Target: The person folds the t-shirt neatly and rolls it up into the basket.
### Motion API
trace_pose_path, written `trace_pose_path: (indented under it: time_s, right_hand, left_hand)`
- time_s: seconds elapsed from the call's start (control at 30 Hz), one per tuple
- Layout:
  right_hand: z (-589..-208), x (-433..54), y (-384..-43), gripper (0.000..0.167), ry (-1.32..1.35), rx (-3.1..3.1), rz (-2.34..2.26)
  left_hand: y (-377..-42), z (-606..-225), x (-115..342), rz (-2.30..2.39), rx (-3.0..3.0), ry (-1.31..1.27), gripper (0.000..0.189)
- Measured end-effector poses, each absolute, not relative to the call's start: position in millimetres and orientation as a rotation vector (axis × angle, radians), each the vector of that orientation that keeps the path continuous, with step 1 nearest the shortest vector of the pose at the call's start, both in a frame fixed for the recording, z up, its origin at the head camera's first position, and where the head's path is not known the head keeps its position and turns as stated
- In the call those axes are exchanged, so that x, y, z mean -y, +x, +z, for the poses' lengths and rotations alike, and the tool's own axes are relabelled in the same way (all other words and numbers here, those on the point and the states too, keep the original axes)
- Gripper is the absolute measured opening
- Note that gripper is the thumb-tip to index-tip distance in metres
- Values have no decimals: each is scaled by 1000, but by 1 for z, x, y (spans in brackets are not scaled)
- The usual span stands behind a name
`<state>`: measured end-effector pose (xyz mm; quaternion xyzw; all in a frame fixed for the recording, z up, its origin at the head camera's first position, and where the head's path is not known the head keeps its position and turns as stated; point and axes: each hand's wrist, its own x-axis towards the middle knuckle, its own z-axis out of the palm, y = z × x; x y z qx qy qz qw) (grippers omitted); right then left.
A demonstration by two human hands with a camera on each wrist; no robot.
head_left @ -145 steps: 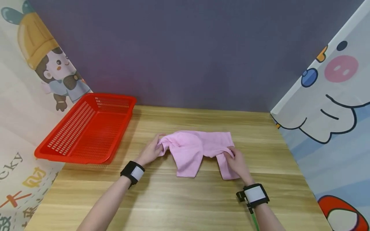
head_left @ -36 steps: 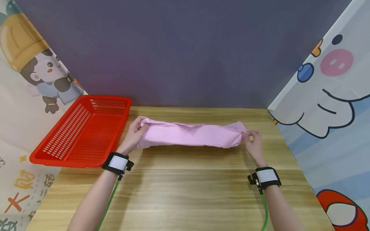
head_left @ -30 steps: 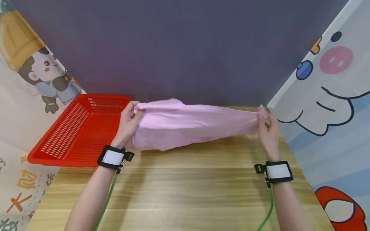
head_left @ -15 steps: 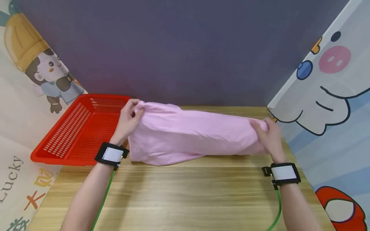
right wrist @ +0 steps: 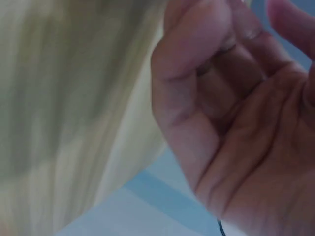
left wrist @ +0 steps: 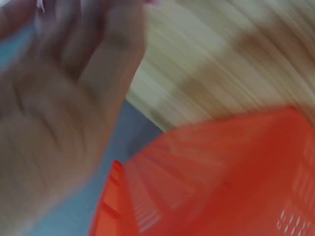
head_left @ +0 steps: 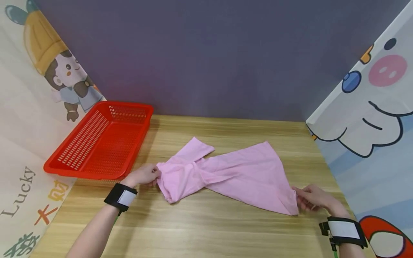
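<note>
A pink garment [head_left: 245,175] lies spread on the wooden table, twisted and bunched at its middle. One narrow piece of it sticks out toward the back, and its right end flares wide. Its exact kind is unclear. At the garment's left edge, my left hand [head_left: 144,175] pinches the cloth. My right hand [head_left: 317,197] pinches the front right corner, fingertips partly hidden. In the left wrist view the left hand [left wrist: 64,98] is blurred, its fingertips cut off at the top. The right wrist view shows curled fingers of the right hand [right wrist: 236,113].
A red perforated plastic basket [head_left: 146,125] stands at the left of the table [head_left: 206,229], beside my left hand. A dark grey wall [head_left: 206,57] closes off the back. Cartoon-printed sheets [head_left: 380,143] flank both sides.
The garment, bunched at first, was lifted and stretched between both hands, then laid down, longer and wider. Both hands came down toward the front; the right moved farther right.
</note>
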<state>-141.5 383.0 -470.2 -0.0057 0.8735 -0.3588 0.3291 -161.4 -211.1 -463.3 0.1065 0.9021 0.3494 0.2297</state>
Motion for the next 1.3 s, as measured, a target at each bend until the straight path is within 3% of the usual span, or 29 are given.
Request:
trace_pose_path:
  time_s: [0.17, 0.4, 0.47, 0.6, 0.67, 0.83, 1.0, 1.07, 1.2, 1.3]
  right_hand:
    - [-475, -376, -131, 53, 212, -2258, -816]
    - [-479, -364, -119, 33, 269, -2233, -728]
    - [-477, -363, -115, 39, 293, -2239, -723]
    - [-471, -363, -106, 73, 313, -2215, -790]
    - [-470, -361, -105, 82, 286, -2174, -869]
    - [-471, -353, -107, 75, 218, -2097, -980]
    - [-470, -350, -110, 83, 171, -1995, -1101]
    - [-470, -350, -111, 78, 126, -1921, -1174]
    - [-469, -349, -113, 51, 111, -1841, -1285]
    - [-469, -349, -115, 44, 127, -1844, -1324]
  left_hand:
    - [-151, -465, 203, 868, -2463, -67, 51]
    - [-150, -477, 204, 1014, -2429, -154, 57]
    - [-154, -481, 208, 1122, -2451, -184, 57]
    - [-157, -488, 213, 1279, -2399, -209, 52]
    - [-157, -491, 214, 1348, -2357, -210, 48]
    - [-158, -494, 211, 1516, -2252, -232, 40]
    - [-161, -492, 208, 1600, -2129, -226, 37]
    - [-162, -491, 207, 1603, -2098, -214, 35]
    - [-162, -492, 205, 1581, -2070, -179, 32]
    - [-160, -497, 203, 1549, -2034, -169, 29]
